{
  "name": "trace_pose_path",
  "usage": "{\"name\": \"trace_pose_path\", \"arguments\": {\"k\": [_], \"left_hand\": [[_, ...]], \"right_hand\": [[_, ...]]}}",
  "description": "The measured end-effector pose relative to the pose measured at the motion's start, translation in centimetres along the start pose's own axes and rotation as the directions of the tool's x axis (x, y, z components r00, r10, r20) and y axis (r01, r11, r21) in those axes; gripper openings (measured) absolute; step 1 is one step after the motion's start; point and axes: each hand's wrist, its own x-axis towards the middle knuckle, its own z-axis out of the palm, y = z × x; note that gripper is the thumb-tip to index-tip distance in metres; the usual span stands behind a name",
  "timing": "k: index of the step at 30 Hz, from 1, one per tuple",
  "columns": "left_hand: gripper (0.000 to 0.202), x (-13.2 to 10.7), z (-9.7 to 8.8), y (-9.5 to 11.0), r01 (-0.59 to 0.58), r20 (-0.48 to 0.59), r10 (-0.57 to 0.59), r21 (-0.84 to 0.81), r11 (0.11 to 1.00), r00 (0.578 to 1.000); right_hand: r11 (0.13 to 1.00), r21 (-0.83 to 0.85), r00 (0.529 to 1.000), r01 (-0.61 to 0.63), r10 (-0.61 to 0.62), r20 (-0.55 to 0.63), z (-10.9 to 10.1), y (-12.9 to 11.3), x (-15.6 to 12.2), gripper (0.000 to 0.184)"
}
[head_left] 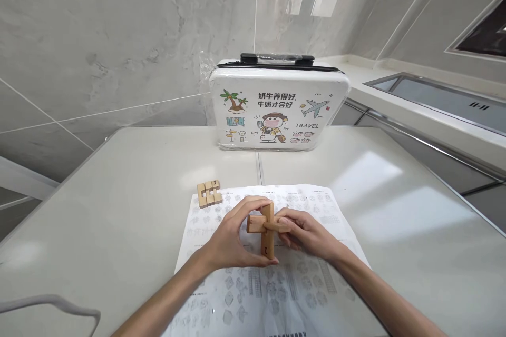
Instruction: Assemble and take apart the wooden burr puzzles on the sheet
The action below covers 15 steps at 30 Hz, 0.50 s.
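Observation:
A crossed wooden puzzle (265, 227) made of notched bars is held above a printed instruction sheet (272, 284). My left hand (231, 239) grips its upright bar from the left, thumb at the bottom and fingers over the top. From the right, my right hand (302, 231) pinches the horizontal bar. A few loose notched wooden pieces (209, 193) lie together at the sheet's upper left corner, apart from both hands.
A white cartoon-printed case (276, 108) with a black handle stands at the table's far edge against the tiled wall. The white table (118, 210) extends left and right. A counter with a sunken sink (438, 97) runs along the right.

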Motion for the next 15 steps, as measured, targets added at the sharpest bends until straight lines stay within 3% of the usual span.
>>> {"name": "trace_pose_path", "arguments": {"k": [15], "left_hand": [[0.105,-0.18,-0.22,-0.31,-0.002,0.053,0.003,-0.031,1.0,0.999]], "right_hand": [[0.997,-0.061,0.998,-0.037,0.04,0.052,-0.33,0.0,-0.55,0.041]]}}
